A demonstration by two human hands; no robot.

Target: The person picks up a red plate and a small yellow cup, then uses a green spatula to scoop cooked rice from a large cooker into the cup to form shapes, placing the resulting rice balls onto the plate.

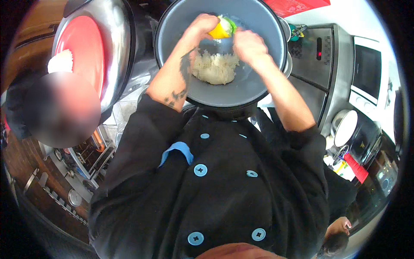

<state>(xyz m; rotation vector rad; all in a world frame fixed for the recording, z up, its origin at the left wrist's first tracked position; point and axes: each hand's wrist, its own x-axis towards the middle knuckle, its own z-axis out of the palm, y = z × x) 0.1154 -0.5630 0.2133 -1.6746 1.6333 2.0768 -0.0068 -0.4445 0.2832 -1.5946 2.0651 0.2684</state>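
My left hand [205,26] grips a small yellow and green packet or container [223,29] with white matter showing in it. Close to its green edge is my right hand [250,45], slightly blurred with the fingers curled; what they hold is hidden. Both hands are over a large, deep grey pot [220,95] with a dark rim. A pale, lumpy, sticky-looking mass [215,71] sits inside, and bits of white lie on it and above it in the pot.
At left, a red tray or lid [84,42] rests on a steel surface [114,48], near a person with a blurred head [61,110]. To the right stand a steel appliance [310,48], a white microwave [365,71] and a white bowl [346,128]. Another person's hand [339,225] shows lower right.
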